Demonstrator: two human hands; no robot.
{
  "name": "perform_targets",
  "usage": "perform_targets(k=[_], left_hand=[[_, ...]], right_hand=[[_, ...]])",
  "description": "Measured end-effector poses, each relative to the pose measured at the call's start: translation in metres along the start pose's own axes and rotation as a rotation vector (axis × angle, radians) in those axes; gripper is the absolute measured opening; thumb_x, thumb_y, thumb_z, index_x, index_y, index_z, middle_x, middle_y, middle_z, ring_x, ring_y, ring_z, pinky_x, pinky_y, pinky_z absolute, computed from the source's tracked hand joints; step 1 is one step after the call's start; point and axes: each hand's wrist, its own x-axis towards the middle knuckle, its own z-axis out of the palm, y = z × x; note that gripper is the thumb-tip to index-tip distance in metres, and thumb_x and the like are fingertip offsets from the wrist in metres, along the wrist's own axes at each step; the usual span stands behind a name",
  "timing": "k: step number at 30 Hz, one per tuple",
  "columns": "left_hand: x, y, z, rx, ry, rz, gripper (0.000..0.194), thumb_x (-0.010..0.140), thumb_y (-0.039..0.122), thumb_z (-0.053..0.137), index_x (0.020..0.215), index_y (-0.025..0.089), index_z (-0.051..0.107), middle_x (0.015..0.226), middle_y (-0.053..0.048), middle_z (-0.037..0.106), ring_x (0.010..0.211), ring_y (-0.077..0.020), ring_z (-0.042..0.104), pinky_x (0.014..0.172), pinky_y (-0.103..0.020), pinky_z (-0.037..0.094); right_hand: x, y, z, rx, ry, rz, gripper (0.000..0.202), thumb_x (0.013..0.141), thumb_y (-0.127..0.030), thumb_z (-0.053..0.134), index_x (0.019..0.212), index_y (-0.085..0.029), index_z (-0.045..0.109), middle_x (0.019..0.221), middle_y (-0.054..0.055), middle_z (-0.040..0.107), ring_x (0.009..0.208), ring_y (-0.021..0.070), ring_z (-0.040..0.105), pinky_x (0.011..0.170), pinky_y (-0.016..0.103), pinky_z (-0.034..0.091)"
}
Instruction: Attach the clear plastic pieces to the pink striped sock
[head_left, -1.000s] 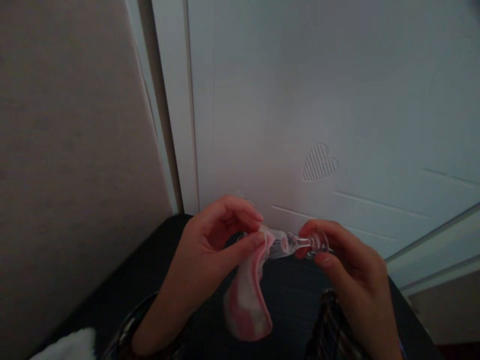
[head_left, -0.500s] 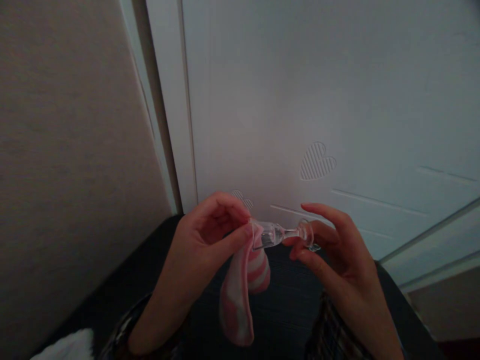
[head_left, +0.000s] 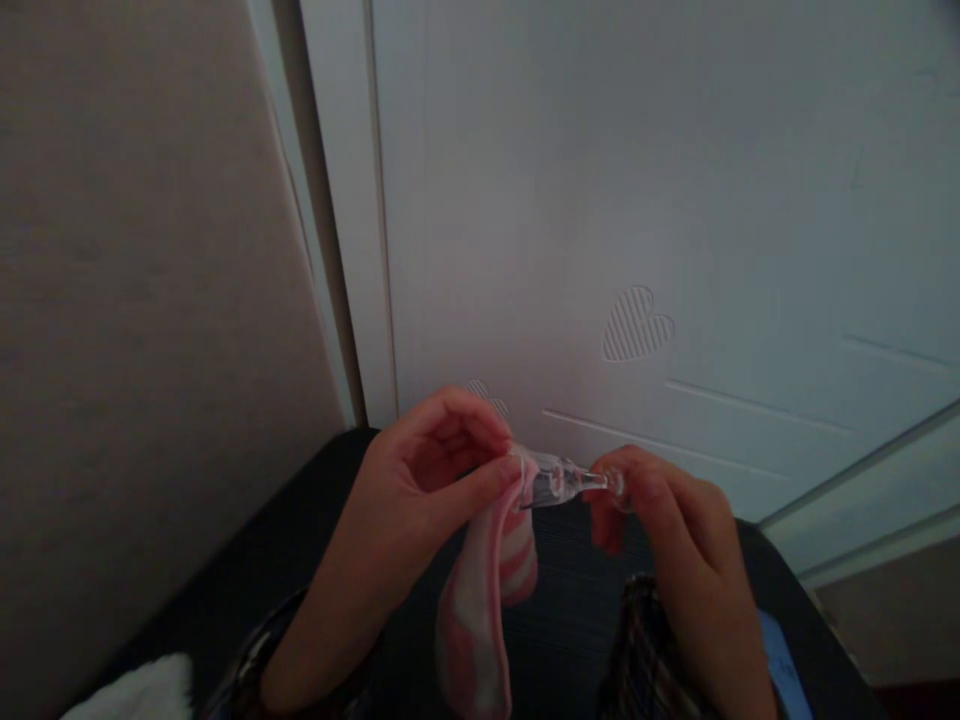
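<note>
My left hand [head_left: 427, 490] is closed in a pinch, thumb and fingertips at the top of a soft pink-and-white patterned cloth piece [head_left: 474, 620]. The cloth hangs below in two rounded lobes. Against that pinch point lies the wide end of a clear plastic piece [head_left: 551, 482], which narrows to a stem and ends in a round knob. Its wide end overlaps the cloth; whether it clamps the cloth I cannot tell. My right hand [head_left: 664, 510] is closed around the knob end, its fingers partly hiding it.
A dark table [head_left: 562, 610] lies beneath my hands. Behind it stands a white panel [head_left: 510, 200] with embossed hearts, and a beige wall [head_left: 150, 300] rises at left. White fabric [head_left: 139, 690] shows at lower left, and something blue [head_left: 784, 660] beside my right wrist.
My right hand's spread fingers have closed on the knob end and turned palm down. The clear piece and the pinched cloth top have shifted slightly right and down.
</note>
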Motion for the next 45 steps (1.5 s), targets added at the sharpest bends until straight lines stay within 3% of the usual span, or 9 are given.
perform_targets(k=[3, 7, 12, 18, 24, 29, 32, 41, 45], left_hand=[[0.001, 0.001, 0.000, 0.023, 0.038, 0.005, 0.013, 0.073, 0.015, 0.072, 0.078, 0.018, 0.060, 0.073, 0.003, 0.059, 0.064, -0.0080, 0.058, 0.057, -0.014, 0.048], [0.002, 0.002, 0.001, 0.005, 0.027, -0.013, 0.016, 0.072, 0.014, 0.073, 0.074, 0.018, 0.057, 0.070, 0.003, 0.059, 0.062, -0.0089, 0.058, 0.055, -0.016, 0.047], [0.000, 0.002, 0.000, 0.002, 0.001, -0.030, 0.016, 0.074, 0.014, 0.071, 0.078, 0.020, 0.057, 0.072, 0.004, 0.059, 0.064, -0.0086, 0.057, 0.058, -0.017, 0.048], [0.002, 0.001, -0.001, -0.038, -0.038, -0.015, 0.016, 0.074, 0.013, 0.072, 0.076, 0.020, 0.057, 0.072, 0.004, 0.058, 0.064, -0.0073, 0.057, 0.059, -0.015, 0.049], [0.000, 0.001, 0.000, -0.032, -0.113, -0.033, 0.016, 0.076, 0.014, 0.070, 0.077, 0.021, 0.055, 0.073, 0.005, 0.060, 0.067, -0.0081, 0.059, 0.063, -0.017, 0.050], [0.001, -0.001, -0.001, -0.004, -0.039, 0.000, 0.017, 0.074, 0.012, 0.071, 0.075, 0.019, 0.056, 0.072, 0.004, 0.058, 0.065, -0.0073, 0.057, 0.059, -0.015, 0.048], [0.003, -0.002, -0.001, -0.006, -0.010, -0.009, 0.017, 0.073, 0.012, 0.071, 0.074, 0.019, 0.056, 0.072, 0.004, 0.059, 0.063, -0.0079, 0.057, 0.057, -0.015, 0.047], [0.002, 0.001, 0.000, -0.028, 0.007, -0.038, 0.018, 0.070, 0.015, 0.075, 0.075, 0.018, 0.058, 0.070, 0.003, 0.063, 0.063, -0.0088, 0.061, 0.058, -0.015, 0.049], [0.004, 0.001, 0.002, -0.038, 0.025, -0.063, 0.020, 0.069, 0.014, 0.075, 0.079, 0.019, 0.058, 0.072, 0.002, 0.064, 0.063, -0.0101, 0.062, 0.057, -0.016, 0.051]], right_hand=[[0.001, 0.002, -0.001, 0.105, -0.002, 0.003, 0.023, 0.092, -0.036, 0.051, 0.111, -0.027, 0.057, 0.073, -0.004, 0.061, 0.070, 0.0129, 0.058, 0.069, 0.026, 0.043], [-0.001, 0.004, -0.008, 0.220, -0.082, -0.015, 0.052, 0.085, -0.028, 0.062, 0.132, -0.033, 0.039, 0.093, -0.003, 0.064, 0.080, 0.0133, 0.060, 0.078, 0.027, 0.046], [-0.002, 0.004, -0.013, 0.138, -0.105, -0.048, 0.040, 0.082, -0.022, 0.066, 0.118, -0.034, 0.052, 0.100, -0.004, 0.063, 0.083, 0.0117, 0.061, 0.079, 0.024, 0.046], [-0.004, 0.000, -0.012, 0.020, -0.089, -0.060, 0.012, 0.087, -0.032, 0.058, 0.097, -0.025, 0.058, 0.068, -0.005, 0.058, 0.065, 0.0114, 0.055, 0.061, 0.023, 0.039], [-0.003, -0.003, 0.000, 0.071, -0.062, 0.051, 0.041, 0.095, -0.045, 0.035, 0.066, -0.020, 0.050, 0.050, -0.005, 0.038, 0.046, 0.0098, 0.038, 0.046, 0.025, 0.028], [0.000, -0.003, 0.004, 0.115, 0.050, 0.008, 0.021, 0.093, -0.039, 0.047, 0.103, -0.026, 0.058, 0.063, -0.005, 0.054, 0.062, 0.0114, 0.053, 0.059, 0.023, 0.039], [0.000, 0.000, -0.001, 0.160, -0.020, -0.036, 0.036, 0.086, -0.032, 0.061, 0.120, -0.031, 0.049, 0.083, -0.004, 0.062, 0.078, 0.0131, 0.060, 0.074, 0.025, 0.044], [-0.002, 0.000, -0.006, -0.027, -0.002, -0.010, 0.014, 0.089, -0.035, 0.055, 0.099, -0.026, 0.059, 0.079, -0.003, 0.062, 0.076, 0.0131, 0.059, 0.069, 0.025, 0.041], [-0.001, -0.002, -0.006, 0.003, -0.074, -0.023, 0.025, 0.089, -0.043, 0.052, 0.078, -0.021, 0.055, 0.066, -0.004, 0.052, 0.063, 0.0110, 0.050, 0.059, 0.024, 0.035]])
